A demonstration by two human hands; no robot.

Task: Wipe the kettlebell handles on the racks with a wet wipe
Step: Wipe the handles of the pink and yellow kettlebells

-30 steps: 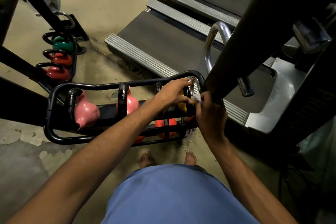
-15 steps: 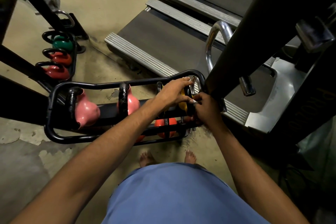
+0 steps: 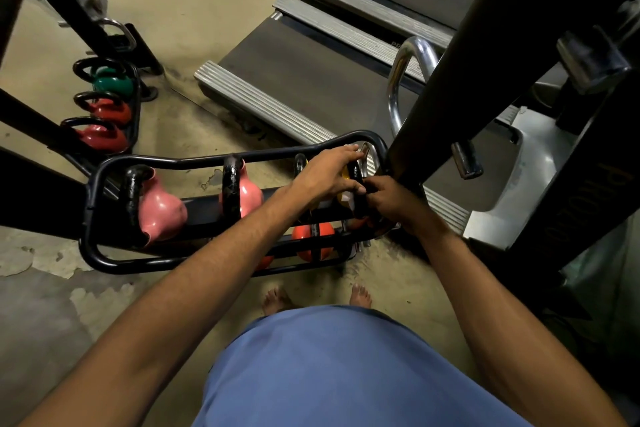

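Now the right hand (image 3: 391, 199) sits lower on the black handle (image 3: 356, 180) of the yellow kettlebell (image 3: 344, 198) than it did a second ago, when it was up near the top of the loop with a white wet wipe showing above its fingers. That wipe is hidden inside the fist at this moment; the right grip is curled tight around the handle's right side. The left hand (image 3: 327, 175) has hardly shifted: its fingers lie spread over the top of the same handle and reach the far rail of the black rack (image 3: 104, 253), pressing down rather than pinching.

The yellow kettlebell stands at the right end of the rack's upper tier, handle up, the loop's long axis running away from the person across the rack. Two pink kettlebells (image 3: 161, 215) sit further left on the same tier, handles aligned the same way, and an orange one (image 3: 311, 239) rests on the tier below.
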